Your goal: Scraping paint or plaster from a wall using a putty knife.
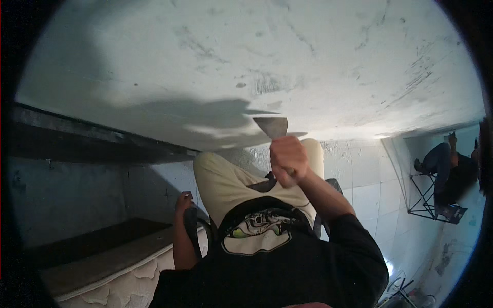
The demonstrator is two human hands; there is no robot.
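Observation:
My right hand [289,161] is closed around the handle of a putty knife [272,126], whose wide metal blade points toward the pale, marked wall [339,77]. Whether the blade touches the wall cannot be told; its shadow falls on the surface beside it. Dark scuffs and scrape marks show on the wall beyond the blade. On the left, my left hand [185,201] rests at the end of a black chair armrest [191,227], away from the wall. Its fingers are small and dim in view, and no tool can be seen in them.
A recess with a dark ledge [104,148] lies at left, above a quilted mattress [142,275]. White floor tiles [366,169] extend to the right. Another person [456,173] sits there on a folding stool [423,196] by the wall. A dark metal frame [400,294] stands at the lower right.

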